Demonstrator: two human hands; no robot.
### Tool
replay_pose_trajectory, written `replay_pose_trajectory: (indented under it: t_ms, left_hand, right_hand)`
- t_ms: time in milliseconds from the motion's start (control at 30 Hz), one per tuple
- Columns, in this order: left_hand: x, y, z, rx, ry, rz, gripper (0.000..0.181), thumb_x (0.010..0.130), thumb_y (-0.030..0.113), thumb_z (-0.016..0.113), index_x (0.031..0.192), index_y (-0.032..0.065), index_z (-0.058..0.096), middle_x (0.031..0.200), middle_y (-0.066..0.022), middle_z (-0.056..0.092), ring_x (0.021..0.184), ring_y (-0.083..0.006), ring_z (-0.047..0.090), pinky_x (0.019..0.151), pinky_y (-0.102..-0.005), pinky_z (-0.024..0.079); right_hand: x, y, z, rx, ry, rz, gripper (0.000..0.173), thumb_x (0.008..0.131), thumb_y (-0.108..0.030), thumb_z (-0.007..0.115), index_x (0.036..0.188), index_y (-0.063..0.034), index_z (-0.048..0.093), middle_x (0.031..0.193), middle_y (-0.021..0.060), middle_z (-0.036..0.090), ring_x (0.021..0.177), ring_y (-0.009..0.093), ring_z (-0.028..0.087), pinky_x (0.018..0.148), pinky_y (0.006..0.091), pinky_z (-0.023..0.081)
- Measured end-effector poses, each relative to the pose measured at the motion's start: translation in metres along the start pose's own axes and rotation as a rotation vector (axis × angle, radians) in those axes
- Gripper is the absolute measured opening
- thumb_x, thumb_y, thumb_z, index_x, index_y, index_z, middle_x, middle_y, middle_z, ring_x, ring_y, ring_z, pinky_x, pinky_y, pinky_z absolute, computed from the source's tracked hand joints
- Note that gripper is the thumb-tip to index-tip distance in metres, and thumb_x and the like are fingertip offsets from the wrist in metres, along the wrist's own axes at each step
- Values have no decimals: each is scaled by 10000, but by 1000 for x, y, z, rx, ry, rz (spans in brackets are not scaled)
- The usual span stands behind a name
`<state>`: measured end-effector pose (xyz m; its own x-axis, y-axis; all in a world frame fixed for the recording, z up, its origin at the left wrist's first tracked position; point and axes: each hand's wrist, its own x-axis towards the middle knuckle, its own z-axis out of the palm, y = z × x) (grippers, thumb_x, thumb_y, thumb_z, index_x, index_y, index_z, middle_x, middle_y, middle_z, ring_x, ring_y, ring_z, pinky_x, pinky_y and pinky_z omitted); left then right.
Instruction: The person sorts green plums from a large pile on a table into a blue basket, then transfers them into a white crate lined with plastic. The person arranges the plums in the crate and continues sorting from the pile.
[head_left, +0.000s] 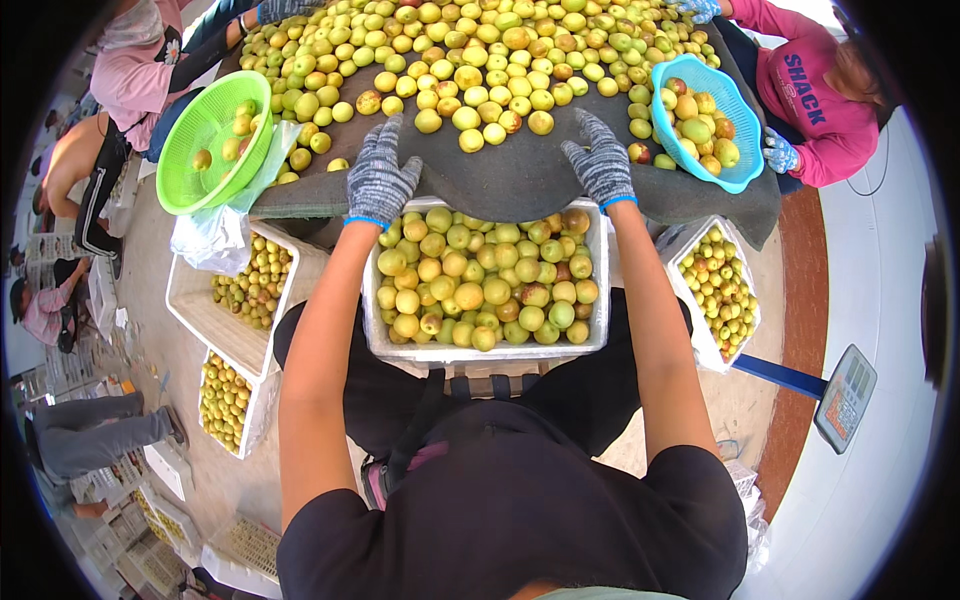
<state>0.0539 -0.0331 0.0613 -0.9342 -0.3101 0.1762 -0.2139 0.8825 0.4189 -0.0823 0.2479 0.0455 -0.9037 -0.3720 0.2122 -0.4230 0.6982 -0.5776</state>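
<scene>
My left hand (381, 174) and my right hand (600, 157) wear grey knit gloves with blue cuffs. Both reach over the near edge of the table's dark cloth (495, 172), palms down, fingers apart, holding nothing. Beyond them spreads a heap of yellow-green jujube-like fruit (472, 75), some with reddish-brown patches. The nearest loose fruits (471, 140) lie between and slightly past my hands. Below my wrists, against the table edge, a white foam crate (487, 354) stands between my knees, filled with similar fruit (480, 277).
A green plastic basket (176, 161) with a few fruits stands left; a blue basket (739, 97) holds several at right. Fruit-filled crates (217, 300) (709, 292) flank my legs. Co-workers (817, 97) (135, 82) sit at both sides. A scale display (845, 397) stands right.
</scene>
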Motion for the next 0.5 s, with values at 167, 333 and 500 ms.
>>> replay_pose_trajectory:
  t_ms: [167, 333, 500]
  left_hand:
    - [80, -37, 18, -282, -366, -263, 877, 696, 187, 757, 1420, 109, 268, 1357, -205, 410, 1241, -282, 437, 1013, -354, 387]
    - [109, -47, 51, -725, -521, -220, 819, 722, 101, 733, 1412, 93, 293, 1283, -193, 491, 1157, -222, 507, 922, -294, 451]
    - [101, -4, 49, -704, -580, -52, 736, 780, 241, 696, 1402, 112, 324, 1325, -152, 470, 1228, -246, 443, 1016, -326, 369]
  right_hand:
    - [78, 34, 13, 473, -124, 353, 609, 804, -244, 666, 1341, -86, 425, 1321, 135, 481, 1174, 223, 489, 977, 300, 383]
    - [115, 27, 40, 870, -208, 424, 454, 885, -190, 570, 1325, -146, 468, 1322, 66, 470, 1141, 173, 484, 867, 303, 471]
    - [106, 20, 54, 527, -467, -126, 387, 945, -96, 395, 1328, -109, 454, 1372, 28, 441, 1254, 139, 407, 1041, 281, 341]
